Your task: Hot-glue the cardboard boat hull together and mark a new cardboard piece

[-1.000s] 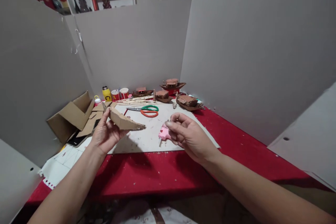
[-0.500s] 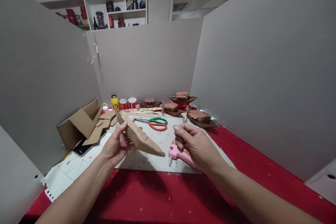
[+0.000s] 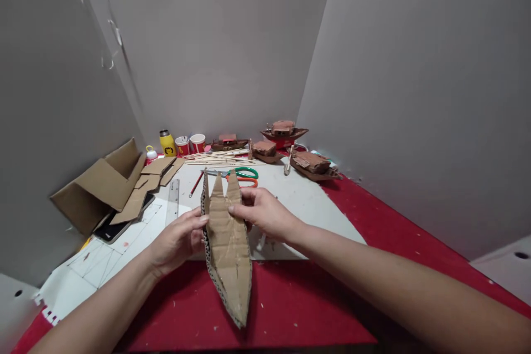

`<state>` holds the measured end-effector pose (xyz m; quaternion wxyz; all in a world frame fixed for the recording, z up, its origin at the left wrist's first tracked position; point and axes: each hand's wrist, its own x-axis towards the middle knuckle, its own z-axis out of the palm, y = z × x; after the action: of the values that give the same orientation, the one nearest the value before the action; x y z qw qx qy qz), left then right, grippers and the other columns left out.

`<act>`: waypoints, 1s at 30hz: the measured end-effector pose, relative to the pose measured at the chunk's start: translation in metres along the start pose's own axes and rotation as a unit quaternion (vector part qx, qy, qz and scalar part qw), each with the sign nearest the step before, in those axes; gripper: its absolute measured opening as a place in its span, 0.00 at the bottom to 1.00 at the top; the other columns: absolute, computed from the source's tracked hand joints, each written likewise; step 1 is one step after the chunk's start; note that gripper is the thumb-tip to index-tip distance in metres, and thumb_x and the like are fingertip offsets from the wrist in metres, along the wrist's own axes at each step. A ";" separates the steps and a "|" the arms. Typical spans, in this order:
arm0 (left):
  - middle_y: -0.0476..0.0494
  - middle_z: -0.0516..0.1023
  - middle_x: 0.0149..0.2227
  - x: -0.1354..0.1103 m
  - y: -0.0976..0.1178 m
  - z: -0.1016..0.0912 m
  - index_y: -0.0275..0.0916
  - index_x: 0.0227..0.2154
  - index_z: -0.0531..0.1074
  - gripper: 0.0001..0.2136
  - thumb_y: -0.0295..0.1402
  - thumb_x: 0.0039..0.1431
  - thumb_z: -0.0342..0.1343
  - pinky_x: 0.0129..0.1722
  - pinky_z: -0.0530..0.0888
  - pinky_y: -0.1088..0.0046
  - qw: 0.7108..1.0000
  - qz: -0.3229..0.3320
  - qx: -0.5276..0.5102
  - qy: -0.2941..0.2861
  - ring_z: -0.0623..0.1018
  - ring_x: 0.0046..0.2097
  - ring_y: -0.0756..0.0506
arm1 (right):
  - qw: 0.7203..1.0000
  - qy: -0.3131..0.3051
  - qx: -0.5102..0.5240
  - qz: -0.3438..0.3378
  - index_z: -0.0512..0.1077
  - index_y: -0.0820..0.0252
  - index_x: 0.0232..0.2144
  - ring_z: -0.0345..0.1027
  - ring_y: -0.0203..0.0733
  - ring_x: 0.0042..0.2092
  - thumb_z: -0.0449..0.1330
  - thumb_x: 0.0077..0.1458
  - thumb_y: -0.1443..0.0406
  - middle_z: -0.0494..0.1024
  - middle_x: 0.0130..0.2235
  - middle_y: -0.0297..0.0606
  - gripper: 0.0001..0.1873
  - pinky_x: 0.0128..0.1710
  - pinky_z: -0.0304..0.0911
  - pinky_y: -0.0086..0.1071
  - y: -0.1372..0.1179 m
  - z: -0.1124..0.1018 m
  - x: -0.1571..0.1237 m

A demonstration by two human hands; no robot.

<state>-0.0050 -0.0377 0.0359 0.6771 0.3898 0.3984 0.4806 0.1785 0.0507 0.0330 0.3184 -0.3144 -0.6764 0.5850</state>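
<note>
— What's in the hands?
— A boat-shaped cardboard hull (image 3: pixel 227 243), held up over the near edge of the red table (image 3: pixel 315 298), pointed end toward six o'clock, notched end toward twelve.
— Are both hands gripping it?
— Yes. The left hand (image 3: pixel 178 240) curls its fingers against the nine o'clock edge. The right hand (image 3: pixel 259 213) pinches the three o'clock edge, thumb on top.
— And around it?
— Scissors (image 3: pixel 243 176) just beyond at twelve, a cardboard box (image 3: pixel 95 188) at ten, model boats (image 3: pixel 313 163) at one.
</note>
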 end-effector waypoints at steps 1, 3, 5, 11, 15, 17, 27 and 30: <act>0.42 0.82 0.37 0.001 0.001 -0.001 0.40 0.44 0.77 0.13 0.34 0.55 0.61 0.36 0.74 0.75 1.000 -0.002 0.018 0.010 0.80 0.36 0.47 | 1.000 0.001 -0.025 0.008 0.72 0.62 0.29 0.63 0.32 0.23 0.60 0.48 0.64 0.74 0.25 0.33 0.07 0.20 0.58 0.24 0.004 -0.001 0.004; 0.42 0.82 0.37 0.005 0.004 -0.006 0.41 0.44 0.77 0.13 0.37 0.55 0.62 0.31 0.72 0.78 0.997 0.001 0.062 0.035 0.79 0.33 0.49 | 0.997 -0.003 -0.068 0.018 0.72 0.62 0.27 0.62 0.33 0.23 0.59 0.47 0.66 0.73 0.24 0.33 0.05 0.19 0.57 0.25 0.010 -0.001 0.009; 0.43 0.81 0.37 0.009 0.006 -0.012 0.41 0.44 0.77 0.14 0.39 0.55 0.62 0.27 0.70 0.79 0.990 0.019 0.119 0.070 0.77 0.32 0.49 | 0.995 -0.002 -0.098 0.019 0.72 0.62 0.26 0.62 0.34 0.23 0.58 0.46 0.68 0.72 0.23 0.32 0.03 0.20 0.55 0.25 0.015 0.000 0.013; 0.45 0.80 0.32 0.024 -0.006 -0.029 0.35 0.37 0.78 0.12 0.38 0.55 0.58 0.32 0.70 0.75 0.969 0.054 0.229 0.075 0.75 0.31 0.47 | 0.977 -0.002 -0.212 0.030 0.71 0.63 0.23 0.59 0.34 0.26 0.57 0.41 0.75 0.70 0.23 0.31 0.05 0.25 0.50 0.26 0.030 0.014 0.020; 0.43 0.81 0.36 0.032 -0.020 -0.035 0.33 0.39 0.78 0.12 0.35 0.57 0.55 0.37 0.70 0.71 0.952 0.063 0.292 0.071 0.76 0.36 0.44 | 0.966 0.002 -0.256 0.043 0.68 0.62 0.22 0.58 0.34 0.27 0.58 0.40 0.75 0.68 0.23 0.31 0.05 0.27 0.49 0.28 0.039 0.021 0.022; 0.42 0.81 0.36 0.035 -0.023 -0.037 0.33 0.39 0.77 0.13 0.35 0.56 0.55 0.37 0.70 0.71 0.957 0.051 0.276 0.079 0.76 0.36 0.44 | 0.965 0.001 -0.258 0.049 0.68 0.63 0.23 0.59 0.35 0.28 0.58 0.41 0.74 0.70 0.24 0.32 0.05 0.28 0.50 0.28 0.042 0.022 0.022; 0.44 0.81 0.37 0.025 -0.011 -0.023 0.35 0.45 0.77 0.18 0.41 0.56 0.58 0.36 0.72 0.72 0.972 0.072 0.205 0.094 0.77 0.34 0.47 | 0.996 -0.021 -0.010 0.084 0.73 0.66 0.35 0.72 0.42 0.36 0.57 0.49 0.65 0.78 0.34 0.39 0.11 0.37 0.66 0.31 0.027 0.020 0.010; 0.43 0.80 0.40 0.019 -0.002 -0.023 0.37 0.47 0.75 0.22 0.46 0.54 0.59 0.33 0.73 0.74 0.964 0.079 0.215 0.132 0.77 0.36 0.46 | 0.997 -0.003 -0.001 0.081 0.72 0.64 0.33 0.71 0.40 0.34 0.57 0.48 0.65 0.78 0.32 0.37 0.09 0.35 0.66 0.30 0.018 0.019 0.005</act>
<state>-0.0210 -0.0168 0.0218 0.4790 0.4894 0.5462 0.4824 0.1612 0.0450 0.0135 0.2675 -0.3672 -0.6502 0.6090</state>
